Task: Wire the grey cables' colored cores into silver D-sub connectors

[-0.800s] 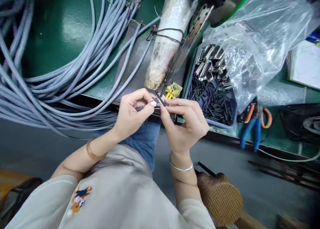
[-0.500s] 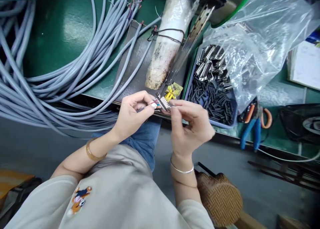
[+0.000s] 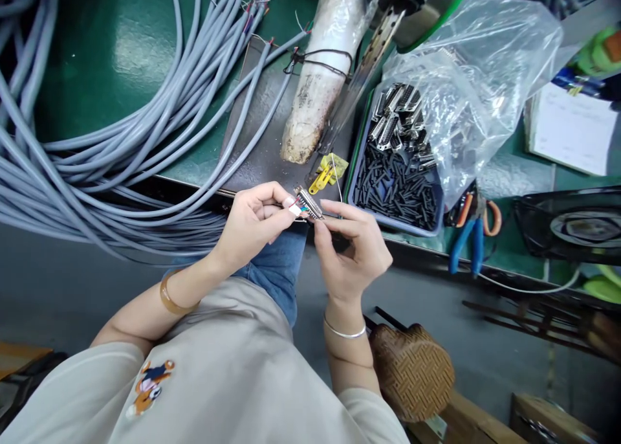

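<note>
My left hand [image 3: 257, 221] is closed in a pinch on the thin coloured wires [image 3: 301, 208] at the end of a grey cable. Between thumb and fingers, my right hand [image 3: 353, 246] holds a metal D-sub connector [image 3: 309, 202] by its right end. The wire ends meet the connector's row of pins; whether any are fixed there I cannot tell. Just beyond the hands, a yellow clip-like tool [image 3: 322, 180] lies on a yellow sponge [image 3: 338, 166]. A soldering iron's tip, if present, is not clear to see.
Grey cables [image 3: 160, 117] spread over the left of the green table. A fume pipe wrapped in plastic [image 3: 310, 101] stands in the middle. At right are a blue bin [image 3: 388, 224] of connectors and black tubing pieces, a plastic bag [image 3: 478, 81], blue-handled pliers [image 3: 466, 240] and a stool [image 3: 417, 373].
The view has shifted a little to the right. My right hand has turned the connector so its shell faces up more, and both hands stay close together at it.
</note>
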Demonstrator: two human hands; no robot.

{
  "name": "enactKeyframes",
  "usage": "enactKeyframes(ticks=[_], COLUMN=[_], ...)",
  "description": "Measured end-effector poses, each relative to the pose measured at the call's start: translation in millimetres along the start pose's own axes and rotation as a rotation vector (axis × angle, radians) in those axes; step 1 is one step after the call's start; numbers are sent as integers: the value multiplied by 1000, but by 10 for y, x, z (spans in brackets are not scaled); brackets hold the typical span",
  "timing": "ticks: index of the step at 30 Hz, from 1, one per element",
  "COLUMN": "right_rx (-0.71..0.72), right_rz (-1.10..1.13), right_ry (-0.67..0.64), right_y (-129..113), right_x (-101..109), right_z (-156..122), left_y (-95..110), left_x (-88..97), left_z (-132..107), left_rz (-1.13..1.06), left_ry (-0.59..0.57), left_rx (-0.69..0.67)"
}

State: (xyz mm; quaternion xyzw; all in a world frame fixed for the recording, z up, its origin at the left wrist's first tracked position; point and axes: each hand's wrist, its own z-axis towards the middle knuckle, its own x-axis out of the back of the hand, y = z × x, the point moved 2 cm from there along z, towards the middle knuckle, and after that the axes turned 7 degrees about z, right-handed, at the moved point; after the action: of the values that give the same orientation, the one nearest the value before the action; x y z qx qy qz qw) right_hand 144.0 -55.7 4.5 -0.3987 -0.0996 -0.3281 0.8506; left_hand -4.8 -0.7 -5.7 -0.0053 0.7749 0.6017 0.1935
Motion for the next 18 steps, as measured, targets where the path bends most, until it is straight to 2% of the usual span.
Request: enactKeyframes(ticks=[5, 18], right_rx=[-83, 27], right_rz=[125, 28], right_ry=[29, -11], right_y=[34, 92], right_x=[-63, -94], right_z=[34, 81], left_y=[12, 47], left_x=[4, -27], left_z=[-7, 119], left_rz=[-2, 49], left_ry=[38, 128], left_rx=[12, -111])
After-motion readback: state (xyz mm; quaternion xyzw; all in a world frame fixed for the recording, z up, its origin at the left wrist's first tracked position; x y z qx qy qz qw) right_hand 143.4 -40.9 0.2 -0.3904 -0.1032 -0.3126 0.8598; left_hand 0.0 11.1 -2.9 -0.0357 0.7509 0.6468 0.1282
